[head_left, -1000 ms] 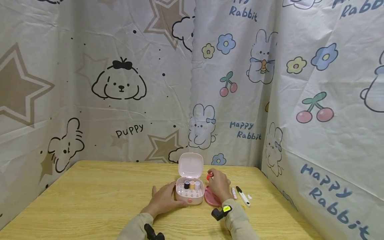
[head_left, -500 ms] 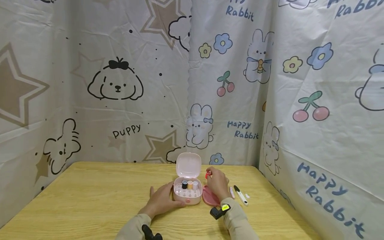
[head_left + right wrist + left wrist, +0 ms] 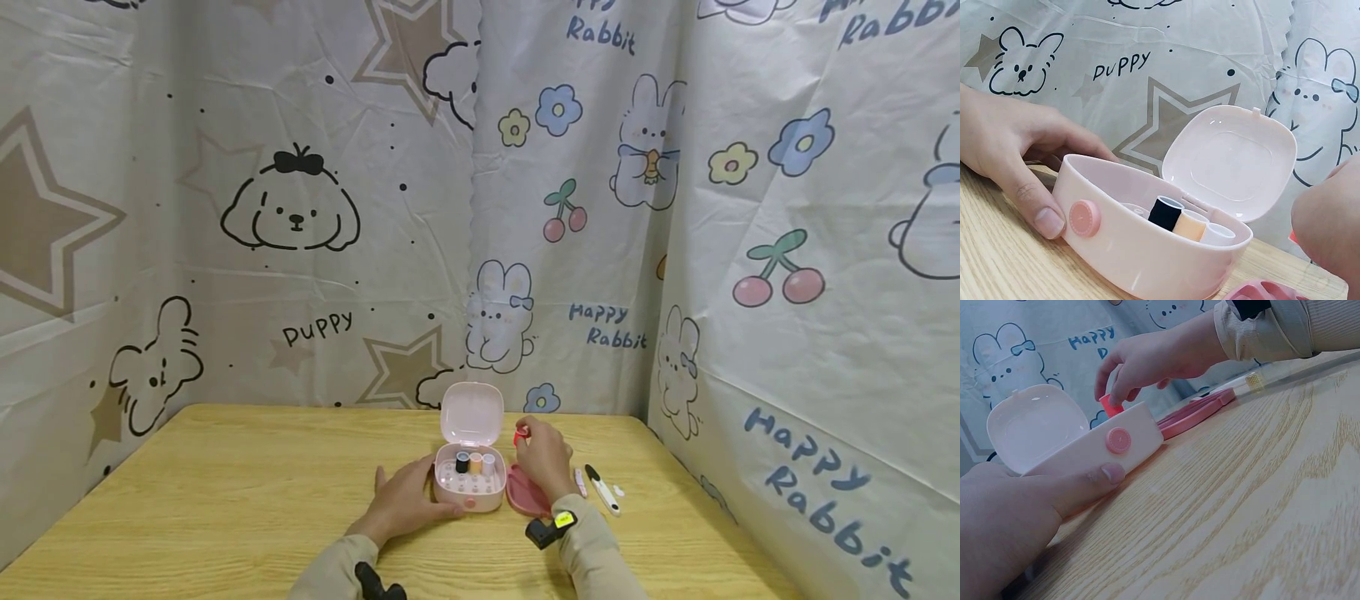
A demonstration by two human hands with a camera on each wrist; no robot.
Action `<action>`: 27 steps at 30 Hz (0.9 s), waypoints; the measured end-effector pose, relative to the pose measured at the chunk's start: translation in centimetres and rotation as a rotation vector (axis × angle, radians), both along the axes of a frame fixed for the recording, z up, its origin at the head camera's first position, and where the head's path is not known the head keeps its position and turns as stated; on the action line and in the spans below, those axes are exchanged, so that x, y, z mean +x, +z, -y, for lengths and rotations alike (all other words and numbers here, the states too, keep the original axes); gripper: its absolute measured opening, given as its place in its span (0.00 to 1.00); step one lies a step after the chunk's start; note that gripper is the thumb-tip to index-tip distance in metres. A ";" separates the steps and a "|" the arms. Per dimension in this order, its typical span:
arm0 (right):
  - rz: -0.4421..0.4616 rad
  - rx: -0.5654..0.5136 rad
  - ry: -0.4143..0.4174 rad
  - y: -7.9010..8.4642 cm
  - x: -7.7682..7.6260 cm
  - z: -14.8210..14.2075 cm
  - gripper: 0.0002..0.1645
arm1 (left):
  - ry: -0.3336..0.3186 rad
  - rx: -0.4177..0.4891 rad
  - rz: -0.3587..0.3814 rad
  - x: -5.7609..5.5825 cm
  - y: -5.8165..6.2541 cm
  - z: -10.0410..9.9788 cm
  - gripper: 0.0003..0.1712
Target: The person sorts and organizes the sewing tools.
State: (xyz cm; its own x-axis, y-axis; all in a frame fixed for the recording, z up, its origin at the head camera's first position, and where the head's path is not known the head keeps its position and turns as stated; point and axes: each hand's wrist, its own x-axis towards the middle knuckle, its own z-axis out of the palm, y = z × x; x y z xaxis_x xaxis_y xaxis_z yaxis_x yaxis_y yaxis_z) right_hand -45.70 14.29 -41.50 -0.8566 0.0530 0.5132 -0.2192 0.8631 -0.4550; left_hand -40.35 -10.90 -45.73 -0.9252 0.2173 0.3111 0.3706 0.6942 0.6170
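Note:
An open pale pink sewing box [image 3: 487, 500] stands on the table, its lid [image 3: 472, 414] tipped up at the back. My left hand [image 3: 405, 504] grips the box's left end, thumb on the front beside the round pink button [image 3: 1085, 219]. Inside, a black thread spool [image 3: 1166, 213], an orange spool [image 3: 1190, 225] and a white spool [image 3: 1218, 235] stand in a row. To the right of the box, my right hand [image 3: 546, 460] pinches a red thread spool [image 3: 1110, 405] between thumb and fingers, raised off the table. In the right wrist view that spool is mostly hidden.
A darker pink insert tray [image 3: 527, 493] lies against the box's right side, under my right hand. Farther right are a small pink item [image 3: 580, 482], a white tool with a black end [image 3: 602, 489] and a small white piece [image 3: 618, 490]. Printed curtains [image 3: 405, 275] hang behind the table.
The head view has shifted slightly to the right. Both hands, the box and the red spool keep their places relative to each other.

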 end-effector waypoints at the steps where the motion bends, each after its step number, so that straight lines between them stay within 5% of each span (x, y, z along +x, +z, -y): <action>1: 0.000 -0.002 0.000 0.0 0.0 0.0 0.14 | -0.004 0.000 -0.006 0.0 0.0 0.0 0.65; 15: 0.000 -0.031 0.005 0.6 0.2 0.5 0.14 | -0.004 -0.006 -0.010 -0.1 -0.3 0.0 0.65; 27: -0.044 -0.081 0.089 0.8 0.3 0.9 0.13 | -0.002 -0.010 -0.008 -0.3 -0.4 0.0 0.64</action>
